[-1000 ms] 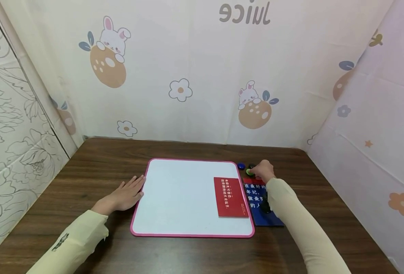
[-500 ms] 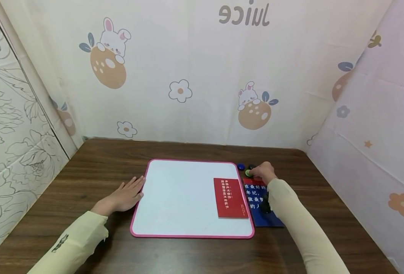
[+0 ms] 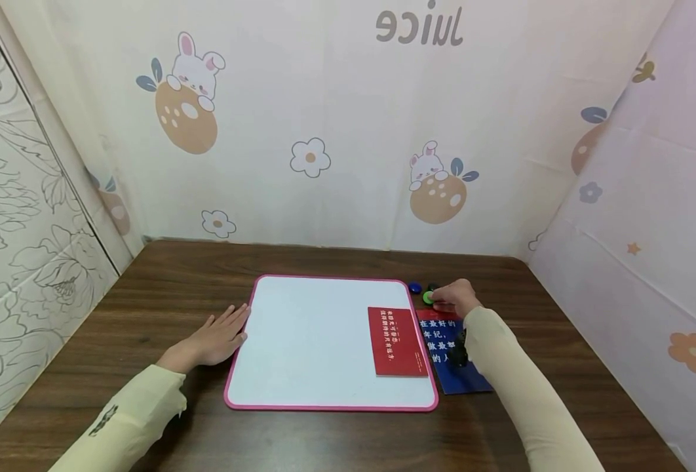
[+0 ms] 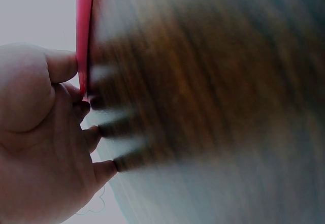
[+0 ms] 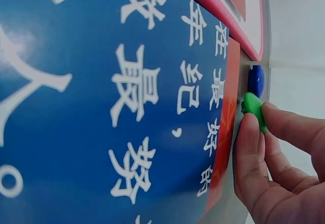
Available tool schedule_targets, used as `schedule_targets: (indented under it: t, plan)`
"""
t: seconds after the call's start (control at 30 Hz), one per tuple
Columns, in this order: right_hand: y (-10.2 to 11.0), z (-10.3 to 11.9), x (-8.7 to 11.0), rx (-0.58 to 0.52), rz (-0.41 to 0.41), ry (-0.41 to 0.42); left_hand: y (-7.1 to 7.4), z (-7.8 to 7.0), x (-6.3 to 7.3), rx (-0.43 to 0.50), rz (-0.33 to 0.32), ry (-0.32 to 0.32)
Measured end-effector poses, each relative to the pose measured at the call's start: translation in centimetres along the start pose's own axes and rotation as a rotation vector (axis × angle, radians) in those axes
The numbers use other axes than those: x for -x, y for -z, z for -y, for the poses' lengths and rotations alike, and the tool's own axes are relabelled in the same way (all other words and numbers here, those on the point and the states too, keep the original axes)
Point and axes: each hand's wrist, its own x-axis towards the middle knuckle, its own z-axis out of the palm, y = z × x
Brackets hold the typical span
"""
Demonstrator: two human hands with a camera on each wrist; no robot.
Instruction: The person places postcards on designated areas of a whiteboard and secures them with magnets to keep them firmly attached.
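Observation:
My right hand [image 3: 455, 296] pinches a green round magnet [image 5: 254, 109] between thumb and forefinger; in the right wrist view it is tilted, part of its underside showing. A blue round magnet [image 5: 257, 81] lies just beyond it. Under my right wrist is a blue card [image 3: 460, 380] with white characters and a red top strip. My left hand [image 3: 219, 335] lies flat at the left edge of the pink-framed whiteboard [image 3: 312, 341], fingers extended, fingertips at the frame. The left wrist view shows its thumb against the pink frame [image 4: 84, 26]. A red card [image 3: 398, 344] lies on the board's right side.
The brown wooden table [image 3: 301, 439] runs back to a printed curtain [image 3: 348, 118]. A dark round piece [image 3: 433, 287] sits behind my right hand, partly hidden. A black object [image 3: 457, 354], probably the wrist camera, overlaps the blue card.
The green magnet now shows more of its face in my right fingers. The blue card has shifted slightly toward me and to the right. My left hand has stayed put.

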Motion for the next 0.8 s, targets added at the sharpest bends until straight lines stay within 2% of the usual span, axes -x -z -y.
schedule_targets:
  t: [0.53, 0.8]
  plan:
    - [0.4, 0.7, 1.6, -0.075, 0.038, -0.018, 0.0, 0.1, -0.2, -0.014, -0.004, 0.004]
    - [0.6, 0.9, 2.0, -0.057, 0.07, -0.002, 0.0, 0.0, -0.1, -0.013, -0.002, 0.006]
